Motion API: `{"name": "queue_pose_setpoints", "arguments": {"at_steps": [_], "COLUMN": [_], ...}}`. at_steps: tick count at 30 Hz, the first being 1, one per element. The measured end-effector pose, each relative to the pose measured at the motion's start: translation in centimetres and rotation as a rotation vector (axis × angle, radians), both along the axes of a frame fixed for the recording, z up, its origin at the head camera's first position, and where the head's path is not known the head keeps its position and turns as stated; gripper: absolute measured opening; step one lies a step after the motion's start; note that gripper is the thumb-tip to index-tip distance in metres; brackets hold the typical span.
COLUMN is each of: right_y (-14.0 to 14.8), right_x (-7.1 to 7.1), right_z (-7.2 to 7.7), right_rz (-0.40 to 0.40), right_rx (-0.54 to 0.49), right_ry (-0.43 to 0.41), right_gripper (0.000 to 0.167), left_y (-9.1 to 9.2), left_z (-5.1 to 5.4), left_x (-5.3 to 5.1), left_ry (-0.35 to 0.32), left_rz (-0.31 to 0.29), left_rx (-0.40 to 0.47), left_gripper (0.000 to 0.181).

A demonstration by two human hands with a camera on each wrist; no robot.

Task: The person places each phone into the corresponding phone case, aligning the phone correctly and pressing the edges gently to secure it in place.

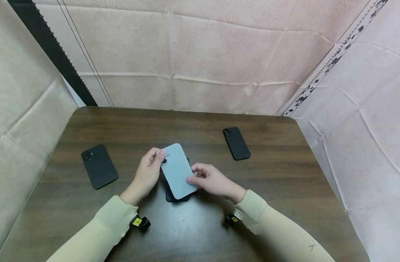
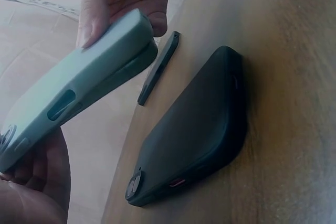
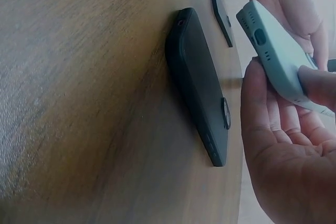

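Observation:
A pale blue-green phone case (image 1: 179, 174) is held above the middle of the table, its back with the camera opening turned up. At its camera end my left hand (image 1: 145, 176) pinches the edge, thumb on top. My right hand (image 1: 216, 182) grips the opposite end, thumb on the back and fingers below. In the left wrist view a gap shows along one corner, between the case and a layer of like colour under it. Beneath lies a black-cased phone (image 2: 194, 124) on the table, mostly hidden from the head view.
On the brown wooden table (image 1: 200, 233) a dark phone or case (image 1: 99, 167) lies to the left. Another black one (image 1: 237, 144) is at the back right. Pale patterned cloth (image 1: 213, 54) hangs behind the table and along both sides.

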State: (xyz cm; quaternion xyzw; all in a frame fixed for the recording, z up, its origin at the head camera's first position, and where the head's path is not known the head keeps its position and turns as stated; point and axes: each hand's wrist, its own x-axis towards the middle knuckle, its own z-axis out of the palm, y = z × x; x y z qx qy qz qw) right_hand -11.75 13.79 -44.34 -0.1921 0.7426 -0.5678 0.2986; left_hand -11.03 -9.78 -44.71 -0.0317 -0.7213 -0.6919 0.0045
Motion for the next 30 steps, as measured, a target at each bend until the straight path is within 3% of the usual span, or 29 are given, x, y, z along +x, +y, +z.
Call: {"name": "queue_pose_setpoints", "arguments": {"at_steps": [6,13,19,24,30], "right_y": [-0.12,-0.28,-0.12,-0.12,-0.30], "right_x": [0.08,0.13,0.02,-0.14,-0.29], "right_z": [0.03,0.12,0.13,0.25,0.42], "right_rz": [-0.010,-0.049,-0.112,-0.191,-0.254], "right_rx": [-0.002,-0.003,0.001,-0.005,-0.001], "right_ry": [-0.007,0.012,0.039,0.034,0.002], "right_gripper": [0.015,0.017,0.020,0.025,0.025], "left_y": [0.17,0.04,-0.16,0.14,0.40], "left_z": [-0.11,-0.25,-0.22,-0.56,-0.57], "left_x": [-0.04,-0.13,-0.02,0.08,0.18], "left_ry": [0.015,-0.031,-0.080,-0.133,-0.129], "left_rz": [-0.001,0.006,-0.065,-0.137,-0.154], "left_rx": [-0.004,0.006,0.034,0.008,-0.017], "left_gripper": [0.038,0.043,0.041,0.035,0.029]}}
